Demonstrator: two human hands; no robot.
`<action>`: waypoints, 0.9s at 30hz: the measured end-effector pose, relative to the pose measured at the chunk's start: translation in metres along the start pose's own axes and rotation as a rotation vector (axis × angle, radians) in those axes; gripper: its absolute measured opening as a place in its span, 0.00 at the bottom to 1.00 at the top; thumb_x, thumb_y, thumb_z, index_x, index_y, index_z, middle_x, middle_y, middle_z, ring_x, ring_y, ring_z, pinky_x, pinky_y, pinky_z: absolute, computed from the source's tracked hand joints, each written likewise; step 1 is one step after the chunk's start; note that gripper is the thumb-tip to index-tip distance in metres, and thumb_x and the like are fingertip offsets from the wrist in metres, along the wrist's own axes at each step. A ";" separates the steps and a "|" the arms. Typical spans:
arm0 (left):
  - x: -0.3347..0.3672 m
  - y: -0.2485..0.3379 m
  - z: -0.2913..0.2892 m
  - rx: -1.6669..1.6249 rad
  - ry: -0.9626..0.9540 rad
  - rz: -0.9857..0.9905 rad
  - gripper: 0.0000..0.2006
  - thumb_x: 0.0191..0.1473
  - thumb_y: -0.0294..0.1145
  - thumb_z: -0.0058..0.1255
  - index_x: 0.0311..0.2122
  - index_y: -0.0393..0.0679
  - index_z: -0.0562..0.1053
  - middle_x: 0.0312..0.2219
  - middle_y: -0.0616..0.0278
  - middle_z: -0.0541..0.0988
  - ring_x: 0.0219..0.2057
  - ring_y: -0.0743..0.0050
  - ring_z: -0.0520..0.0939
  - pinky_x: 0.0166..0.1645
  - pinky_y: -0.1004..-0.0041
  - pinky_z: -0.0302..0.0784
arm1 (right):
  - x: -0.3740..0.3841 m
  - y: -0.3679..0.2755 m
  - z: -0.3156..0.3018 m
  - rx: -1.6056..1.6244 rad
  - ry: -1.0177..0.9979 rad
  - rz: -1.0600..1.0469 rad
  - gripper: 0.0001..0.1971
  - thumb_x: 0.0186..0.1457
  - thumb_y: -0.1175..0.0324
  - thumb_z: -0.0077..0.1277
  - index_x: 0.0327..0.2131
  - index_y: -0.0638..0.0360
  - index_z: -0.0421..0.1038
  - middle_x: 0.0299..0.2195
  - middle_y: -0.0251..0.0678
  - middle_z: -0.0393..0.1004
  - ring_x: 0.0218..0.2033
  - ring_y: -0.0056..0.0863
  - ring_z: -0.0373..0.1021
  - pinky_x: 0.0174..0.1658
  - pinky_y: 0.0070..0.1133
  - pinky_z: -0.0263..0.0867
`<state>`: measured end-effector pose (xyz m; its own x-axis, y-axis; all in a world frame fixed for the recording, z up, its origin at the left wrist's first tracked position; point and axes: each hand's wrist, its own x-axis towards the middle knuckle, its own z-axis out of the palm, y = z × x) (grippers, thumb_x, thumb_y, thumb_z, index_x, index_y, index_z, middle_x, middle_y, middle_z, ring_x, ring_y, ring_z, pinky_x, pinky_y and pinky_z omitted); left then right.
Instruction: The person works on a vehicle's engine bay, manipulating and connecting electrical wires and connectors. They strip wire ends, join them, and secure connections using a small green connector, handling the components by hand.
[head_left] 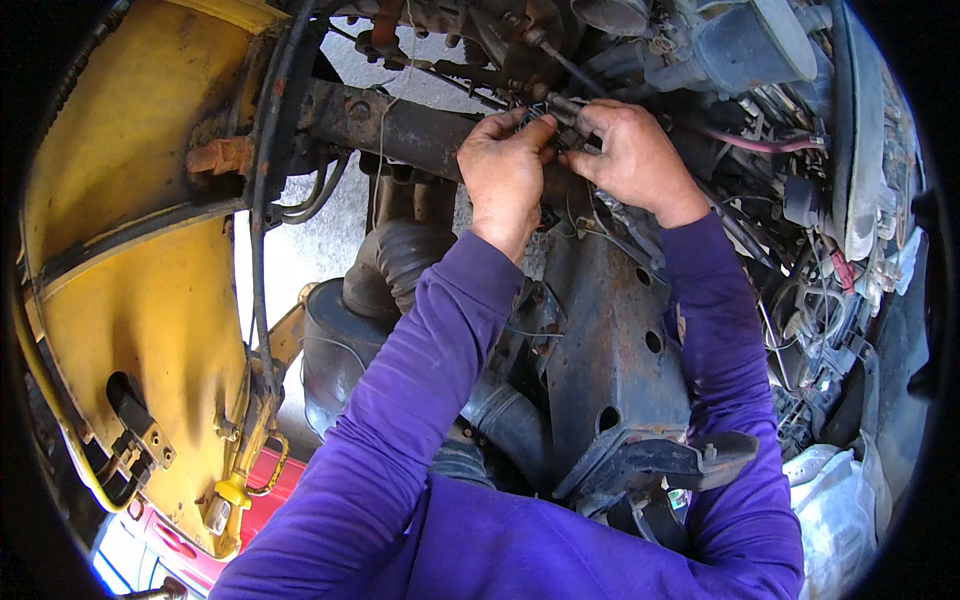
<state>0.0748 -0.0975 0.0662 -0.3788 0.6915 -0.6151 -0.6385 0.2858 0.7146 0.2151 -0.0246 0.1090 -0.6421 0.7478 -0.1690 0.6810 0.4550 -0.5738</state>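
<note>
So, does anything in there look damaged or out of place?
Mostly wear: the metal fitting at the yellow panel is rusty orange, and the panel looks grimy. The dark metal rail near the middle has rusty patches. On the right, wires sit in an untidy tangle.

Wrinkled purple sleeves, bare hands

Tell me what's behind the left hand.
A dark beam runs in behind the left hand from its left; the part the hand covers cannot be seen.
</note>
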 end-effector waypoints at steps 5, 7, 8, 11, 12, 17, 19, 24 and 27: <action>-0.002 0.003 -0.001 -0.018 -0.017 -0.014 0.17 0.55 0.21 0.63 0.48 0.27 0.74 0.37 0.53 0.82 0.35 0.66 0.84 0.39 0.71 0.81 | -0.002 0.000 0.007 -0.057 0.079 -0.094 0.16 0.43 0.66 0.67 0.34 0.66 0.75 0.35 0.50 0.78 0.39 0.53 0.76 0.42 0.40 0.72; -0.003 0.000 -0.001 -0.063 0.000 -0.015 0.17 0.55 0.21 0.63 0.48 0.27 0.74 0.37 0.53 0.82 0.34 0.68 0.83 0.39 0.72 0.80 | -0.002 0.000 0.007 -0.079 0.079 -0.109 0.17 0.43 0.66 0.67 0.34 0.66 0.75 0.35 0.50 0.78 0.39 0.53 0.76 0.42 0.41 0.72; -0.005 -0.002 -0.001 -0.094 0.006 -0.006 0.17 0.55 0.21 0.63 0.48 0.27 0.74 0.36 0.54 0.82 0.33 0.71 0.82 0.38 0.74 0.80 | -0.001 0.000 0.006 -0.080 0.066 -0.099 0.17 0.43 0.66 0.67 0.34 0.66 0.75 0.35 0.50 0.78 0.39 0.53 0.76 0.42 0.41 0.72; -0.002 -0.007 -0.005 -0.136 -0.023 0.002 0.18 0.55 0.22 0.63 0.49 0.27 0.74 0.36 0.54 0.81 0.33 0.73 0.82 0.37 0.74 0.79 | 0.000 0.000 0.006 -0.043 -0.002 0.004 0.17 0.43 0.66 0.67 0.33 0.66 0.75 0.36 0.49 0.78 0.39 0.54 0.76 0.43 0.41 0.72; -0.002 -0.008 -0.006 -0.144 -0.040 0.002 0.18 0.55 0.22 0.63 0.49 0.27 0.74 0.36 0.54 0.81 0.33 0.73 0.82 0.38 0.74 0.79 | 0.000 -0.001 0.006 -0.025 -0.031 0.049 0.17 0.43 0.66 0.68 0.33 0.66 0.75 0.36 0.49 0.78 0.39 0.54 0.76 0.43 0.41 0.72; 0.000 -0.012 -0.002 -0.174 -0.018 0.030 0.18 0.55 0.22 0.63 0.49 0.27 0.73 0.33 0.56 0.81 0.32 0.75 0.81 0.36 0.75 0.77 | -0.002 0.000 0.007 -0.028 0.080 -0.067 0.16 0.42 0.66 0.68 0.31 0.66 0.74 0.33 0.50 0.78 0.38 0.55 0.76 0.42 0.42 0.72; -0.001 -0.012 0.001 -0.187 0.000 0.017 0.17 0.55 0.22 0.63 0.48 0.27 0.74 0.32 0.57 0.81 0.31 0.76 0.80 0.35 0.76 0.76 | -0.003 -0.001 0.007 -0.035 0.098 -0.085 0.16 0.41 0.66 0.68 0.30 0.66 0.74 0.32 0.51 0.78 0.38 0.55 0.75 0.41 0.42 0.72; 0.001 -0.010 0.002 -0.129 0.026 0.038 0.13 0.55 0.22 0.64 0.44 0.28 0.75 0.30 0.59 0.80 0.27 0.78 0.78 0.32 0.76 0.75 | -0.001 0.001 0.006 -0.042 0.060 -0.002 0.16 0.42 0.65 0.67 0.30 0.66 0.75 0.33 0.51 0.78 0.38 0.56 0.76 0.42 0.42 0.72; -0.001 -0.008 0.001 -0.123 0.037 0.043 0.14 0.54 0.23 0.64 0.43 0.28 0.75 0.30 0.59 0.80 0.25 0.78 0.78 0.30 0.76 0.74 | -0.003 -0.002 0.007 -0.079 0.046 0.037 0.16 0.42 0.64 0.67 0.30 0.66 0.75 0.33 0.51 0.78 0.37 0.55 0.76 0.42 0.42 0.72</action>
<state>0.0810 -0.1003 0.0611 -0.4304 0.6758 -0.5984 -0.6975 0.1718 0.6957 0.2127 -0.0311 0.1047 -0.6005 0.7852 -0.1514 0.7307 0.4618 -0.5029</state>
